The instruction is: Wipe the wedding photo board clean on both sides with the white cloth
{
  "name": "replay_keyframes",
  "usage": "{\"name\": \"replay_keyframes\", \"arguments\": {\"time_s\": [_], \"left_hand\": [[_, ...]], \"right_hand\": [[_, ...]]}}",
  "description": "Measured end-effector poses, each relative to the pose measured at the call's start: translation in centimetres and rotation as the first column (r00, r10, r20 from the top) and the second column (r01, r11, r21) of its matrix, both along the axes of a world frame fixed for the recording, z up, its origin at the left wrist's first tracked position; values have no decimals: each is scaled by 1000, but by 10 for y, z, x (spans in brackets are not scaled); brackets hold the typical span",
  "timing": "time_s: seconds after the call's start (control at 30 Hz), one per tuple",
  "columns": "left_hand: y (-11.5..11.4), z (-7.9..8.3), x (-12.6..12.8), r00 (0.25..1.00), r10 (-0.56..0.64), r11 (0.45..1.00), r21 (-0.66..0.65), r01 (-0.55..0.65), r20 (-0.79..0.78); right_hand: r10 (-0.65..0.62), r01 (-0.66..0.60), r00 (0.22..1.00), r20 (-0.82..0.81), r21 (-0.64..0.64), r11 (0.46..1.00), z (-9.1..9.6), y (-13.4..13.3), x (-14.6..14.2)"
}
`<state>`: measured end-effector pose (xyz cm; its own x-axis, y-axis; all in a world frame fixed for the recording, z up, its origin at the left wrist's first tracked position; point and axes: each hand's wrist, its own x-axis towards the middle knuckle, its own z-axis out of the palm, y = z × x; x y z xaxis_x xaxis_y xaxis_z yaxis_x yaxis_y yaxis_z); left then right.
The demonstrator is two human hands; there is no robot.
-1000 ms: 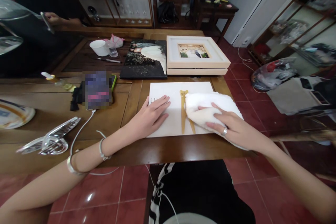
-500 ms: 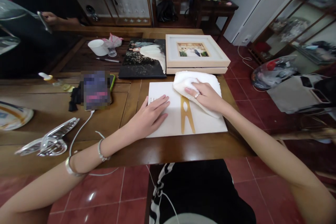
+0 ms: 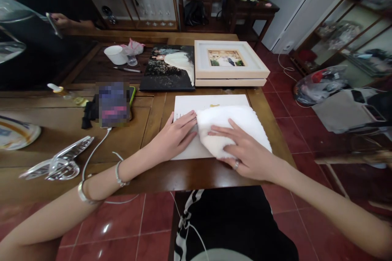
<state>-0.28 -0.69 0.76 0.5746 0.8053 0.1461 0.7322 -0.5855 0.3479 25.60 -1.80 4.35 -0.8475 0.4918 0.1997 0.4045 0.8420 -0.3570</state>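
Note:
A white board (image 3: pixel 211 101) lies flat near the front edge of the wooden table (image 3: pixel 153 171). My left hand (image 3: pixel 174 134) rests flat on the board's left part, fingers stretched out, holding it down. My right hand (image 3: pixel 245 151) presses a folded white towel (image 3: pixel 239 124) onto the board's middle and right. Its fingers are spread over the cloth. The towel hides nearly all of the yellow-brown mark on the board; only its top tip (image 3: pixel 214 105) shows.
Behind the board stand a white framed photo box (image 3: pixel 228 63) and a dark photo print (image 3: pixel 170 69). A phone on a cable (image 3: pixel 113 104), a glass dish (image 3: pixel 58 163) and a plate (image 3: pixel 15 132) lie to the left. Another person's hand (image 3: pixel 59 20) shows far left.
My right hand swept the towel from the board's near right up to its far edge, then back toward me and left, over the yellow mark. My left hand stayed put.

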Motion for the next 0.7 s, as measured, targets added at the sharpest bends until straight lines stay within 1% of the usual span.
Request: {"name": "replay_keyframes", "arguments": {"time_s": [0.13,0.2,0.27,0.43,0.57,0.7], "left_hand": [[-1,1,1,1000,3,1000,-4,-3,2],[-1,1,1,1000,11,1000,-8,-11,7],[-1,1,1,1000,12,1000,-12,-12,9],[0,0,0,1000,2,1000,-7,-2,10],[-1,1,0,1000,12,1000,-5,-12,6],[-1,1,0,1000,12,1000,3,-12,0]], "right_hand": [[36,-36,999,14,-49,998,6,-24,2],[36,-35,999,18,-66,997,8,-28,3],[25,-24,1000,13,-67,997,8,-26,2],[-37,36,999,-21,-48,998,6,-4,-1],[-85,84,996,-17,-22,996,1,23,-6],[-122,121,992,-18,-30,992,0,50,-15]]}}
